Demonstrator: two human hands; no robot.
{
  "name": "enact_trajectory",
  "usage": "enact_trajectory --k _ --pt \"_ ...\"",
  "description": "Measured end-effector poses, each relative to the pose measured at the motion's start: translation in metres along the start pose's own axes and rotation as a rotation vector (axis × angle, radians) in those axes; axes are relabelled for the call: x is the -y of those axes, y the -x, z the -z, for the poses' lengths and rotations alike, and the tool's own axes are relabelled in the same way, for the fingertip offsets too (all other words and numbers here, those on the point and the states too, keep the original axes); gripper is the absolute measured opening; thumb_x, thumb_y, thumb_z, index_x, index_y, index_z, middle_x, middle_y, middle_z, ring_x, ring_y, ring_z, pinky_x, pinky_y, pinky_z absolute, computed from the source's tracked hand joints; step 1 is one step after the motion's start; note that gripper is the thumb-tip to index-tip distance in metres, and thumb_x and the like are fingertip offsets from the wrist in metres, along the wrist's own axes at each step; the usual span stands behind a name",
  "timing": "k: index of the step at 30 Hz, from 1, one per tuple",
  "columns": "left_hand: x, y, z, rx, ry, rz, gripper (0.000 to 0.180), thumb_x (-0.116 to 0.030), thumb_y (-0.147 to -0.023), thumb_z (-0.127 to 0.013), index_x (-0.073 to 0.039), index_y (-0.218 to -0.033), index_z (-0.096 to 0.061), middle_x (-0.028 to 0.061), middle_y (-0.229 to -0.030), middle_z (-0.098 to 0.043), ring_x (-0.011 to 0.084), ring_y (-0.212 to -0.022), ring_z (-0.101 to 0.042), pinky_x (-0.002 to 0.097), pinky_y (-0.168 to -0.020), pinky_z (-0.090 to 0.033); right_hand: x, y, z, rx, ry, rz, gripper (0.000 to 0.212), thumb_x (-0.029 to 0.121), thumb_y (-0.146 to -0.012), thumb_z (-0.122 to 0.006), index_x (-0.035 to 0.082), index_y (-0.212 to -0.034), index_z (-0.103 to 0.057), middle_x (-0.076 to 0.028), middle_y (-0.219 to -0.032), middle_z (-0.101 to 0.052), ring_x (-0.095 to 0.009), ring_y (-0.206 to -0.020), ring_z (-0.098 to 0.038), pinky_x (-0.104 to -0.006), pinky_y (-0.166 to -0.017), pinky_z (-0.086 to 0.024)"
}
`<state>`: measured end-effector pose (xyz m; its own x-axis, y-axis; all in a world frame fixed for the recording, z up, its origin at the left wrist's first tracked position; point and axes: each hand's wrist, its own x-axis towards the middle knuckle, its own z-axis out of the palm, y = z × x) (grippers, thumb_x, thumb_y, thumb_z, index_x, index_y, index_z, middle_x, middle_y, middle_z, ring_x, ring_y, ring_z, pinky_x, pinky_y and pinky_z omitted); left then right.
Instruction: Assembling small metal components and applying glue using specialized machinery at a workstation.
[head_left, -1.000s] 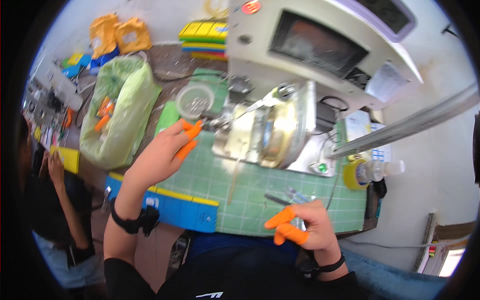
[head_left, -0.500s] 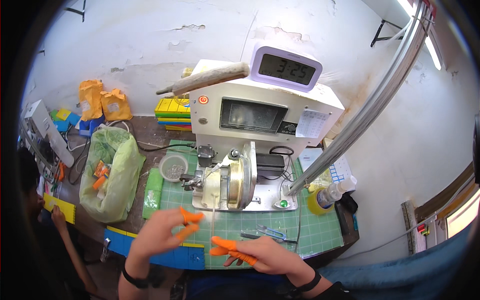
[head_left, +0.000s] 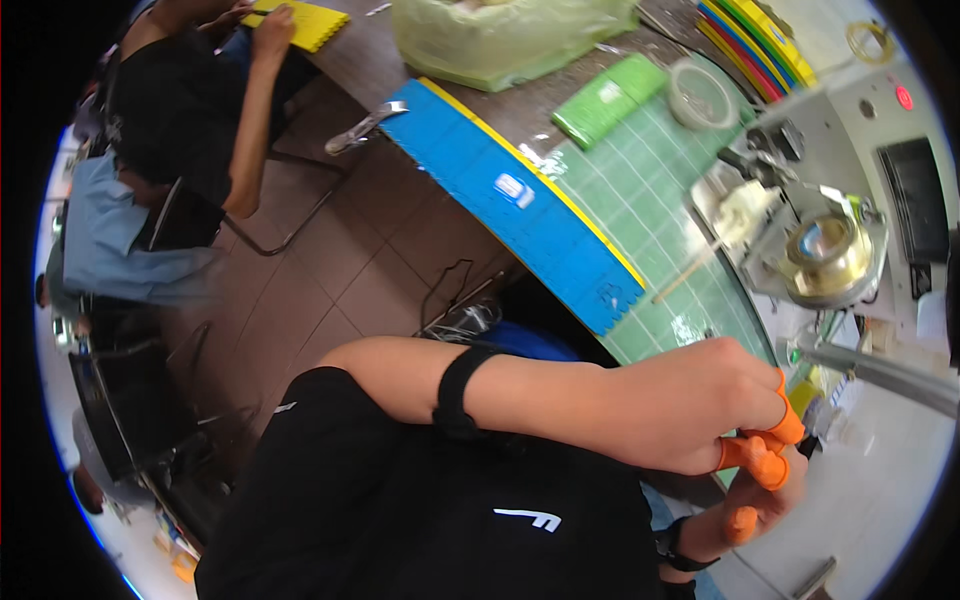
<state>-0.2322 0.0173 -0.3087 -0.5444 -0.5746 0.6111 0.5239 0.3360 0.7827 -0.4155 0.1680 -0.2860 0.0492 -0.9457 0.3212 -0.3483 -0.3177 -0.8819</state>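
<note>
My left hand reaches across to the right, with orange finger cots on its fingertips. Its fingers are closed and pressed against my right hand, which is just below. Curled fingers show on the right hand too, one in an orange finger cot. Where the two hands meet, the fingers overlap, and anything between them is hidden. Beyond them stands a machine with a brass-coloured round part. A thin stick lies on the green cutting mat, apart from both hands.
A long blue board with a yellow edge lies along the table's front. Behind it are a green packet, a round tub and a bag-lined bin. At upper left a seated co-worker handles a yellow board.
The view has swung down and turned, bringing my torso and the floor into sight. My hands, apart over the mat before, now touch each other away from the machine.
</note>
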Motion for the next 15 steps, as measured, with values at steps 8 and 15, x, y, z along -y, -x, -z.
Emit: enact_trajectory --k 8,15 --pt "0.002 0.006 0.008 -0.002 -0.243 -0.283 0.023 -0.011 -0.081 -0.068 0.001 -0.101 -0.066 0.0105 -0.09 -0.061 0.0285 -0.082 -0.064 0.0409 -0.072 -0.053 0.009 -0.002 0.006 -0.055 0.299 -0.369 0.082 0.07 -0.076 -0.076 -0.004 -0.11 -0.065 -0.006 -0.102 -0.054 -0.017 -0.094 -0.053 -0.03 -0.078 -0.039" --pt "0.014 -0.014 -0.001 0.023 -0.278 -0.334 0.032 -0.011 -0.082 -0.067 0.003 -0.111 -0.065 0.0122 -0.095 -0.062 0.0292 -0.084 -0.064 0.0398 -0.076 -0.054 0.014 -0.017 0.029 -0.05 0.396 -0.353 0.066 0.041 -0.07 -0.085 0.0 -0.118 -0.066 -0.009 -0.117 -0.063 -0.021 -0.103 -0.058 -0.0334 -0.086 -0.044"
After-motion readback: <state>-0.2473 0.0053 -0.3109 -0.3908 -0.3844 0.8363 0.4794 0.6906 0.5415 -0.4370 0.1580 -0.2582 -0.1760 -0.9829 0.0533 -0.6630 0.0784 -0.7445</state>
